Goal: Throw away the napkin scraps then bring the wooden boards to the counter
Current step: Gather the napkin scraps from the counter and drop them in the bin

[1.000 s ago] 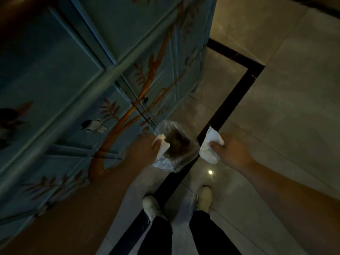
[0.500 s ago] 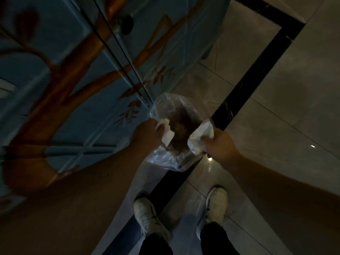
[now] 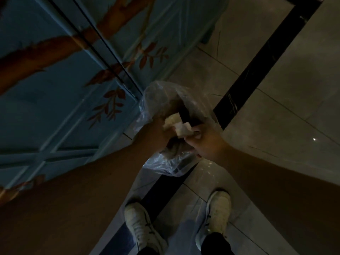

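1. Right hand [image 3: 206, 142]: fingers pinch a white napkin scrap [image 3: 183, 130] at the bag [image 3: 165, 162] mouth.
2. Left hand [image 3: 156, 133]: clenched on the bag rim and a second scrap [image 3: 172, 120].
3. The right scrap lies up-left of its fingers, over the opening; its long axis seems to run toward the left hand, though it is crumpled.
4. Release looks like a short drop in.

White sneakers [image 3: 214, 216], dark trousers [image 3: 215, 243]
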A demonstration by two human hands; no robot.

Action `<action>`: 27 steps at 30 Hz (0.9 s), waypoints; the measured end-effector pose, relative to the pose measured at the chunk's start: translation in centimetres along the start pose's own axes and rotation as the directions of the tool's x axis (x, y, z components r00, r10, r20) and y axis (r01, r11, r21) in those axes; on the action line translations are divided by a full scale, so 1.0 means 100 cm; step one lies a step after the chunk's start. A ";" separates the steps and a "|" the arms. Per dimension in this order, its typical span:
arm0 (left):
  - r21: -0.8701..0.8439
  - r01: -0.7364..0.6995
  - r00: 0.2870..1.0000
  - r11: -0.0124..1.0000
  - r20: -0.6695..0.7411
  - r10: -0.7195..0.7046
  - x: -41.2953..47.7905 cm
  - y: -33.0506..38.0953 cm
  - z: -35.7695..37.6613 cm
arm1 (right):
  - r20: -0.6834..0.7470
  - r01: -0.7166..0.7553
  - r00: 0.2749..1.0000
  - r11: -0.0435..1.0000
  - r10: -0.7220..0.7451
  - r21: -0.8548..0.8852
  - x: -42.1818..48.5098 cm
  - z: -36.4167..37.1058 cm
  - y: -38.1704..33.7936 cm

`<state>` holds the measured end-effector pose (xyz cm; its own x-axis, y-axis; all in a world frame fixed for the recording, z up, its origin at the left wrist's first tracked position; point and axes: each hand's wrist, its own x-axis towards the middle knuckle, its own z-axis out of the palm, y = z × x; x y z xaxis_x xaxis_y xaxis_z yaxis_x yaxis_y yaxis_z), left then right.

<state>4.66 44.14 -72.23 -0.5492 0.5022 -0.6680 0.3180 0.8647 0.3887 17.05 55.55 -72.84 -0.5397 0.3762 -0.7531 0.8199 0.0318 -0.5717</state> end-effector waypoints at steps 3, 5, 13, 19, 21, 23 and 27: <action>0.086 -0.057 0.998 0.995 -0.025 0.059 -0.015 0.007 -0.007 | 0.050 0.055 0.998 0.988 -0.048 -0.145 -0.011 -0.012 -0.005; 0.136 -0.120 0.991 0.983 -0.043 0.127 -0.026 0.013 -0.018 | 0.065 0.099 0.994 0.955 -0.084 -0.280 -0.021 -0.024 -0.010; 0.298 -0.290 0.936 0.910 -0.110 0.334 -0.096 0.071 -0.094 | 0.111 0.322 0.935 0.674 -0.337 -0.665 -0.091 -0.086 -0.058; 0.343 -0.356 0.891 0.869 -0.156 0.426 -0.181 0.158 -0.165 | 0.018 0.331 0.863 0.539 -0.505 -0.774 -0.195 -0.167 -0.106; 0.416 -0.389 0.847 0.822 -0.190 0.496 -0.212 0.188 -0.192 | -0.010 0.313 0.850 0.520 -0.527 -0.795 -0.235 -0.195 -0.120; 0.488 -0.434 0.775 0.757 -0.226 0.590 -0.246 0.219 -0.218 | -0.041 0.294 0.834 0.505 -0.551 -0.812 -0.276 -0.224 -0.134; 0.593 -0.532 0.612 0.605 -0.225 0.758 -0.316 0.273 -0.257 | -0.136 0.203 0.804 0.482 -0.579 -0.852 -0.362 -0.272 -0.164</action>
<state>10.85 51.91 -24.22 -0.2689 0.9627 0.0288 0.9425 0.2568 0.2140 28.36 66.64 -27.36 -0.8826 0.4102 -0.2295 0.4487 0.8808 -0.1512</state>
